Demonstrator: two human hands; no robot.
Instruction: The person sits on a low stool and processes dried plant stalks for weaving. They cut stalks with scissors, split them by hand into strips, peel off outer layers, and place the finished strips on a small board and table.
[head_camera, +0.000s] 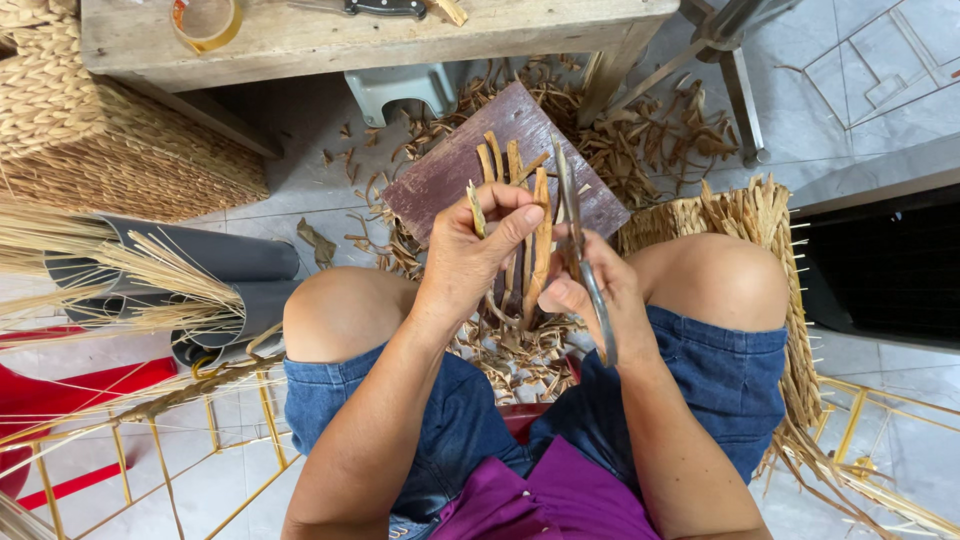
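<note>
I sit with bare knees and denim shorts over a floor littered with dried plant strips. My left hand (470, 255) pinches the top of a brown dried strip (541, 240) that hangs down between my knees. My right hand (600, 295) grips a long narrow metal blade (578, 250), its edge lying against the strip's right side. A dark reddish wooden board (450, 170) lies on the floor just beyond my hands, with a few short strips (497, 155) on it.
A wooden table (330, 40) stands ahead with a jar (205, 20) and a knife (375, 8). Woven baskets (90, 140) sit left, a half-woven basket (760, 215) right. Grey tubes holding straw (190, 270) and yellow wire frames (215, 430) lie at the left.
</note>
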